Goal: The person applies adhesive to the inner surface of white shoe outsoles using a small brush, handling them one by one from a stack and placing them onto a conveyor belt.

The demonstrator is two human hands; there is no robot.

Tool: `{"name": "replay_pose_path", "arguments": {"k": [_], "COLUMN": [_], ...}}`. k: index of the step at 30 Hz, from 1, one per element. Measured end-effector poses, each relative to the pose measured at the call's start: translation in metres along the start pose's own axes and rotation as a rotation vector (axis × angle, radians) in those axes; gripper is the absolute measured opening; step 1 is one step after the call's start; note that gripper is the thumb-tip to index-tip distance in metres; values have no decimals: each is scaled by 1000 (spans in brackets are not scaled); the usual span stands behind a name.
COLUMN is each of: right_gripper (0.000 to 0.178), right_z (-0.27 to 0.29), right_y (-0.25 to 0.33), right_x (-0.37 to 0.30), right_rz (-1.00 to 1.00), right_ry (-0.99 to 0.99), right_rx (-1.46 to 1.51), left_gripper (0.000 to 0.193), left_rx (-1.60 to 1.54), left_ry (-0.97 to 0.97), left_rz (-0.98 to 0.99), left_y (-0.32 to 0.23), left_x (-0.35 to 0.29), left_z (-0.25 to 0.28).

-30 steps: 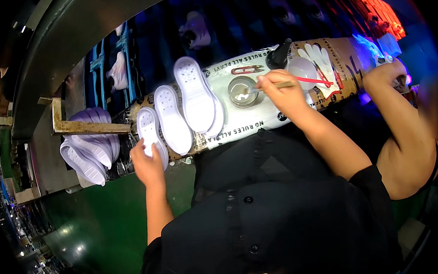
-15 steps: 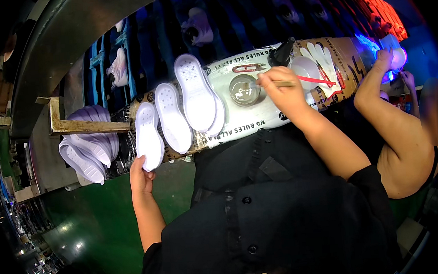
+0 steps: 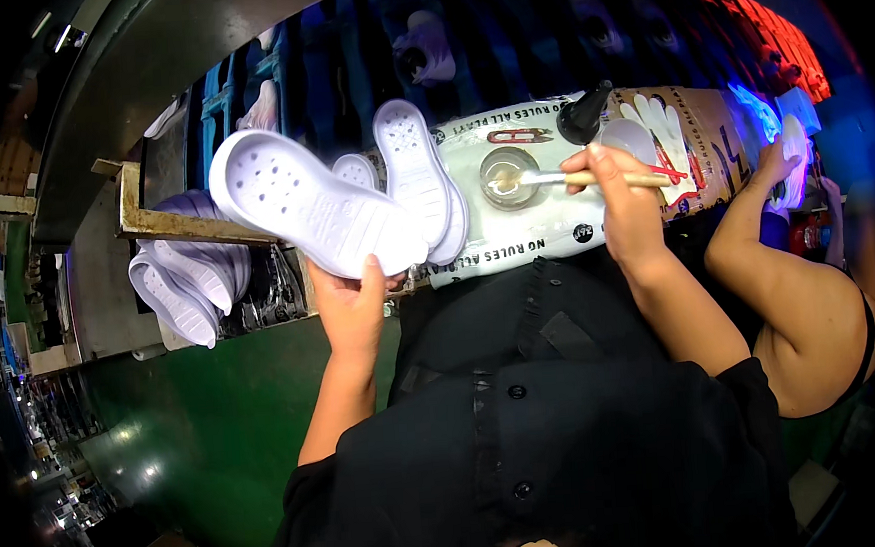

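Tilted up above the table's front edge is a pale lavender shoe sole point(image 3: 303, 196) with small holes at its broad end. My left hand point(image 3: 350, 314) is closed on the sole's narrow end, thumb on top. My right hand point(image 3: 626, 202) grips a brush point(image 3: 592, 178) by its wooden handle. The brush's bristles point left, at the mouth of a round glass jar point(image 3: 509, 204); whether they touch its contents I cannot tell. Between the held sole and the jar lie more soles point(image 3: 413, 165), overlapping. Another sole point(image 3: 354, 168) is partly hidden behind the held one.
Red thread snips point(image 3: 520, 136), a black cone-shaped bottle point(image 3: 585, 114), a translucent bowl point(image 3: 632, 141) and a white glove point(image 3: 661, 124) lie beyond my hands. Stacked soles point(image 3: 182, 274) sit left by a metal frame point(image 3: 189, 226). At right, a co-worker's hand point(image 3: 779, 160) holds a pale sole.
My left hand has raised the sole off the table and swung it up, tilted. My right hand has shifted right and lower, with the brush now pointing left at the jar.
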State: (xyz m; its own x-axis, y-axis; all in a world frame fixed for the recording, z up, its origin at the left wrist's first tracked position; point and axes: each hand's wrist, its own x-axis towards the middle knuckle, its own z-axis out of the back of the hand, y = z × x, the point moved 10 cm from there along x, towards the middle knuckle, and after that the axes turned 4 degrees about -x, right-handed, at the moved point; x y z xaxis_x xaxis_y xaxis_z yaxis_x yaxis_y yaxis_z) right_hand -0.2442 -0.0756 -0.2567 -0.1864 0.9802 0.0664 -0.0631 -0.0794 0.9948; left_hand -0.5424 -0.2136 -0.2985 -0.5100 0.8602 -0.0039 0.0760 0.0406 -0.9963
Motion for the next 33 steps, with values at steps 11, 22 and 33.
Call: {"name": "replay_pose_path", "arguments": {"k": [11, 22, 33], "right_gripper": [8, 12, 17], "right_z": [-75, -79, -76], "right_y": [81, 81, 75], "right_x": [-38, -42, -40], "right_rz": [723, 717, 657], "right_ry": [266, 270, 262], "right_rx": [-354, -390, -373], "left_gripper": [50, 45, 43], "left_rx": [201, 296, 312], "left_ry": [51, 30, 79], "left_rz": [-344, -499, -646], "left_y": [-49, -47, -56], "left_x": [-15, -18, -21], "left_z": [-45, -43, -50]}}
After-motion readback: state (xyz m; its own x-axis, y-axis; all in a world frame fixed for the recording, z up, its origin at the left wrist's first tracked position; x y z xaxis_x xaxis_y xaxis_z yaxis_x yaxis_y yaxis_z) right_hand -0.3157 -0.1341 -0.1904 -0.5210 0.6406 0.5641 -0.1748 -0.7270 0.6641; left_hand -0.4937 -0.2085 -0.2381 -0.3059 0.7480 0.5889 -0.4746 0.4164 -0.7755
